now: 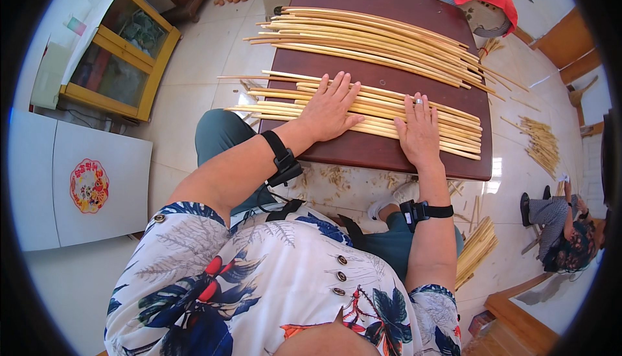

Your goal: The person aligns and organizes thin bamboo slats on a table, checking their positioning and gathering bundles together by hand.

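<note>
Both of my hands lie flat across a spread row of thin peeled wooden sticks [379,108] on a dark red wooden table [388,75]. My left hand [333,108] rests near the middle of the row, fingers apart, palm down. Farther right, my right hand [419,130], with a ring on one finger, presses on the same sticks with its fingers fairly close together. Neither hand is wrapped around a stick. Beyond them a second, larger group of sticks [369,40] lies roughly parallel, some ends reaching past the table's right edge.
Bundled sticks [477,251] stand or lean at my right. More sticks [537,144] lie on the tiled floor, and wood shavings [335,176] litter it under the table. A seated person [566,229] is at far right. A yellow-framed cabinet [121,54] stands left; cushioned seats [486,11] border the far side.
</note>
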`<state>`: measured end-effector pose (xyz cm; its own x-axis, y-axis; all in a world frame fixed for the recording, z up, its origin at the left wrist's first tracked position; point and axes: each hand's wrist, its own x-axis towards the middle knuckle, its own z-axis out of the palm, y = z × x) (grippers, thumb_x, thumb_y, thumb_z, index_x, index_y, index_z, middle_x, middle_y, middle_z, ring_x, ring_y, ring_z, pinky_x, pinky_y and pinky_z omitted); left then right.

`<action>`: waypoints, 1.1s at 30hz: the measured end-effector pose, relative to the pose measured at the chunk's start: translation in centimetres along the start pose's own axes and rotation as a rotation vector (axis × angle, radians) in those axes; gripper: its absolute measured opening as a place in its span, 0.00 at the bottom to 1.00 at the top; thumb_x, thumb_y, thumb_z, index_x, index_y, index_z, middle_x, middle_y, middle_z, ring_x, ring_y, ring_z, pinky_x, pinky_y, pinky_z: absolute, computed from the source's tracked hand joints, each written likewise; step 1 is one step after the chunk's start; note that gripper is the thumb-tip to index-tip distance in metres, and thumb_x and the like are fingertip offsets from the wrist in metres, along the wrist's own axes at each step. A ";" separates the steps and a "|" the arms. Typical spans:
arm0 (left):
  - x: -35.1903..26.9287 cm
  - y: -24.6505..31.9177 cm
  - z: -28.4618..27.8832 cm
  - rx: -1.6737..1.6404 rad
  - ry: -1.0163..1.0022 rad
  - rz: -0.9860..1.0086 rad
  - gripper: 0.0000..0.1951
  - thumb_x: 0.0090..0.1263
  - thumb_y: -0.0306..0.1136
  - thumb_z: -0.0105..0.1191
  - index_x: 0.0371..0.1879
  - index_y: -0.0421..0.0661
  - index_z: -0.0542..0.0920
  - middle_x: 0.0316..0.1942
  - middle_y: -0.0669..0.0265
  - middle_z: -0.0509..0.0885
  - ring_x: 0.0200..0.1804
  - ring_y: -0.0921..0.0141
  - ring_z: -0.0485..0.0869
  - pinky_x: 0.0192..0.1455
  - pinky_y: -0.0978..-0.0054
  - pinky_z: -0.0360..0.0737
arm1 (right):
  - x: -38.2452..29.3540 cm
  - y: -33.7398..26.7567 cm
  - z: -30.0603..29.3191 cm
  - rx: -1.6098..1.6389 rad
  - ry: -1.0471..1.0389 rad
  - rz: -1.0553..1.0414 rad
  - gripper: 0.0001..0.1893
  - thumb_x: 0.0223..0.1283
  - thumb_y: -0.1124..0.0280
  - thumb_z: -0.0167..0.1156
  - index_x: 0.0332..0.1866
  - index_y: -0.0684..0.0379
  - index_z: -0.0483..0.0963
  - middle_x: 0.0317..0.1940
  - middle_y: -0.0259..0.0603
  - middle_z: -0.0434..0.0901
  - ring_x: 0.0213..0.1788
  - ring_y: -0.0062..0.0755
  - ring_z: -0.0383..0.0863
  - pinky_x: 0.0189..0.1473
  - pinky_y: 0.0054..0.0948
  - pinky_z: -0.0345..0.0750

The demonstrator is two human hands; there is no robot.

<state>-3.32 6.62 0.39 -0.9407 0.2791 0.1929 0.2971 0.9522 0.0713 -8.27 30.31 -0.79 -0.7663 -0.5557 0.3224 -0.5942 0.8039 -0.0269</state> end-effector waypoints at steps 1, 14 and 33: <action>0.0 0.0 0.0 -0.010 0.000 0.002 0.34 0.69 0.54 0.40 0.66 0.40 0.58 0.67 0.46 0.58 0.71 0.54 0.52 0.71 0.55 0.45 | 0.0 0.0 0.0 0.003 0.008 0.000 0.28 0.65 0.54 0.46 0.65 0.61 0.62 0.64 0.54 0.62 0.68 0.49 0.57 0.68 0.46 0.52; 0.4 0.3 -0.7 -0.015 0.004 0.018 0.33 0.68 0.51 0.45 0.65 0.40 0.60 0.65 0.46 0.61 0.70 0.53 0.56 0.71 0.55 0.48 | 0.1 -0.2 0.0 0.052 -0.001 0.076 0.30 0.65 0.52 0.44 0.65 0.63 0.60 0.64 0.54 0.62 0.69 0.48 0.55 0.69 0.46 0.49; 0.3 0.3 -1.5 -0.196 0.058 -0.020 0.31 0.58 0.42 0.55 0.60 0.39 0.65 0.60 0.43 0.65 0.65 0.47 0.60 0.68 0.50 0.53 | 0.5 -0.4 0.5 0.194 -0.040 0.077 0.30 0.61 0.58 0.49 0.65 0.63 0.59 0.65 0.54 0.59 0.70 0.50 0.53 0.70 0.46 0.47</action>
<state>-3.25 6.76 1.89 -0.9373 0.2474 0.2454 0.3100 0.9136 0.2633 -8.51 29.57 -1.12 -0.8182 -0.5053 0.2742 -0.5663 0.7906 -0.2329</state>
